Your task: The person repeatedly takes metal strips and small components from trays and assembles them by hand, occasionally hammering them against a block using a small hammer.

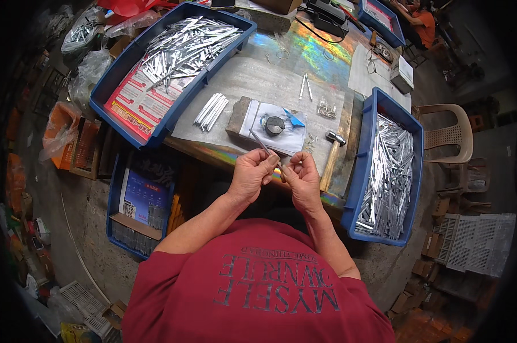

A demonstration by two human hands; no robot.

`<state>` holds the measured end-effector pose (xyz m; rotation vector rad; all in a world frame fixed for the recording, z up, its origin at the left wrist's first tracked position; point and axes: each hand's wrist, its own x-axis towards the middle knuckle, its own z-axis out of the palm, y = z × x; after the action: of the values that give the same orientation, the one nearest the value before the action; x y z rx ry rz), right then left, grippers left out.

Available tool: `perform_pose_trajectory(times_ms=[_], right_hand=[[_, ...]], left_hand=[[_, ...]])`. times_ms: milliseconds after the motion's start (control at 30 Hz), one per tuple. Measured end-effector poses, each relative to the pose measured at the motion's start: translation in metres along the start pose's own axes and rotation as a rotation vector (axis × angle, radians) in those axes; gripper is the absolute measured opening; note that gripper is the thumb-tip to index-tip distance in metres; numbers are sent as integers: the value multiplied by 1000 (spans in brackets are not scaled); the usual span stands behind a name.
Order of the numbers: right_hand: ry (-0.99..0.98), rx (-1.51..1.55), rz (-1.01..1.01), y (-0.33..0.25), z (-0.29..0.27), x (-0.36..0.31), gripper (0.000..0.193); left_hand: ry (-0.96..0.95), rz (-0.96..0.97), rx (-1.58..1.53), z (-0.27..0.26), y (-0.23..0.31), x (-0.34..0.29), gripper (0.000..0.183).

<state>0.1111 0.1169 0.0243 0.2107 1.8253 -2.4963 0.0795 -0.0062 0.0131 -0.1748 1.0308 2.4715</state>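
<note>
A thin grey metal strip (259,140) slants up and left from my left hand (254,174), whose thumb and fingers pinch its lower part. Close beside it, the fingertips of my right hand (303,183) are pressed together near the strip's lower end; what they hold is too small to make out. Just beyond my hands, a block (235,119) bears white paper (287,142), a dark round piece (275,126) and a blue scrap (293,119). Left of the block lies a row of silver strips (211,112). A hammer (333,151) with a wooden handle lies to the right.
Blue trays full of silver strips stand left (172,123) and right (358,188). Two joined strips (306,87) and a small heap of metal bits (326,109) lie farther back. A blue crate (114,200) sits low left; a plastic chair (464,134) stands right. Another person (424,28) sits far right.
</note>
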Motion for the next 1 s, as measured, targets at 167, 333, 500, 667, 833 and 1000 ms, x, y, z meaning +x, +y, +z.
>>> perform_pose_trajectory(times_ms=[167,333,500,667,833,1000], right_hand=[[18,-21,-19,-1,2,0,20],[16,-31,-28,-1,2,-1,20],[17,-45,-35,-1,4,-1,19],[3,-48,-32,2,2,-1,18],[17,-63,-23,-2,7,-1,17],[5,-54,-43,1,5,0,17]], left_hand=[[-14,41,31,1,0,1,7],[-14,41,4,2,0,-2,6],[3,11,-17,0,-1,0,6],[-47,117,96,3,2,-4,6],[10,51,5,-1,-2,-2,7],[-19,133,76,0,-1,-5,7]])
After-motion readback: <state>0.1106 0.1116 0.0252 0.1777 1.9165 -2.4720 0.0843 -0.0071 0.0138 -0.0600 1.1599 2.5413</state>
